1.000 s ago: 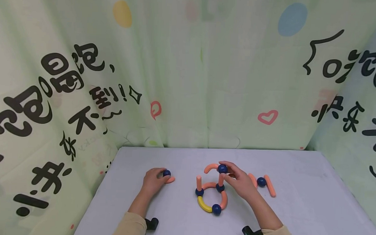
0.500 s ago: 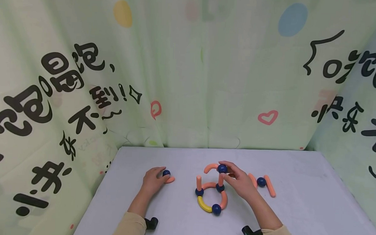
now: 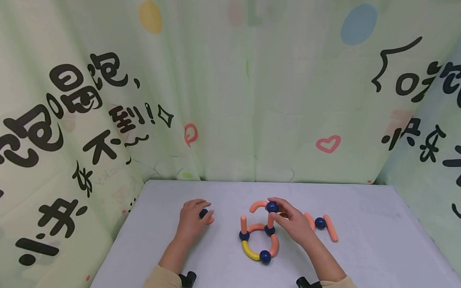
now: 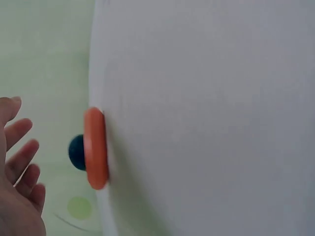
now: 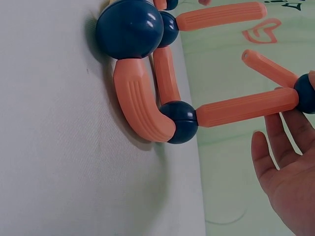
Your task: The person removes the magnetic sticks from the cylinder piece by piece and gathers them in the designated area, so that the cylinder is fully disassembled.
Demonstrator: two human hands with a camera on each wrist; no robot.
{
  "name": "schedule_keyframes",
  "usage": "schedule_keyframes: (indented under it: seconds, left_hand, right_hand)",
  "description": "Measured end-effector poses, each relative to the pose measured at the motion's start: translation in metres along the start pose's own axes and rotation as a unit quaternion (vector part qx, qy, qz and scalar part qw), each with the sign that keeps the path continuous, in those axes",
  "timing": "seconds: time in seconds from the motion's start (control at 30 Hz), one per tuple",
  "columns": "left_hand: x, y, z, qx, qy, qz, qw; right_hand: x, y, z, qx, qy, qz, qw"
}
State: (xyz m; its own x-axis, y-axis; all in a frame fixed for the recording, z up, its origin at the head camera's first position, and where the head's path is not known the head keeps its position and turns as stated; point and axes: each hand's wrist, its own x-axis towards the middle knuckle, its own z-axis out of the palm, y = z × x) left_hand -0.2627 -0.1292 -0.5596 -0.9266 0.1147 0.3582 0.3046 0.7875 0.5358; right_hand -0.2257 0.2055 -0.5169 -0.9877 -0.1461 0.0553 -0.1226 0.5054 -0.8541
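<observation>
My right hand [image 3: 294,224] pinches a blue ball [image 3: 272,207] of a magnetic building set. That ball tops an upright orange rod [image 5: 246,107], and a curved orange rod [image 3: 256,205] sticks out from it to the left. Below is a ring of curved rods and blue balls, one rod yellow [image 3: 250,251]. A second upright rod [image 3: 244,224] rises from the ring's left side. My left hand [image 3: 191,221] hovers by another blue ball [image 4: 76,152] and an orange rod [image 4: 96,147]; in the left wrist view its fingers are spread apart from both.
Right of the ring, a loose blue ball [image 3: 321,223] lies between two orange rods, one straight [image 3: 331,228] and one partly behind my right hand. A white cloth covers the table [image 3: 371,259]. A printed green curtain [image 3: 232,97] stands behind and at both sides.
My left hand has loosened its fingers from the blue ball and lifted slightly, leaving ball and rod on the table. The right hand stays in place on its ball.
</observation>
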Motion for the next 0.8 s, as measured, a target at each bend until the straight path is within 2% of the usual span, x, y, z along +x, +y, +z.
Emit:
schedule_keyframes:
  seconds: [0.1, 0.23, 0.37, 0.47, 0.67, 0.8]
  left_hand:
    - [-0.002, 0.012, 0.001, -0.020, -0.026, 0.026, 0.9991]
    - [-0.006, 0.028, 0.005, -0.058, -0.093, 0.032, 0.9934]
    - [-0.011, 0.044, 0.007, -0.123, -0.169, -0.005, 0.9779]
    - [-0.014, 0.051, 0.011, -0.169, -0.210, -0.029, 0.9626]
    - [-0.021, 0.055, 0.026, -0.244, -0.242, -0.056, 0.9373]
    - [-0.022, 0.058, 0.037, -0.269, -0.249, -0.080, 0.9269]
  right_hand:
    - [0.000, 0.000, 0.000, 0.000, 0.002, 0.002, 1.000]
    - [-0.001, 0.000, 0.000, -0.001, 0.003, 0.004, 1.000]
    - [-0.001, 0.001, -0.001, -0.002, 0.002, 0.005, 1.000]
    - [-0.001, 0.001, -0.001, 0.002, 0.001, 0.004, 1.000]
    - [-0.002, 0.000, -0.001, 0.000, 0.002, 0.004, 1.000]
    - [-0.002, 0.000, -0.001, -0.002, 0.004, 0.007, 1.000]
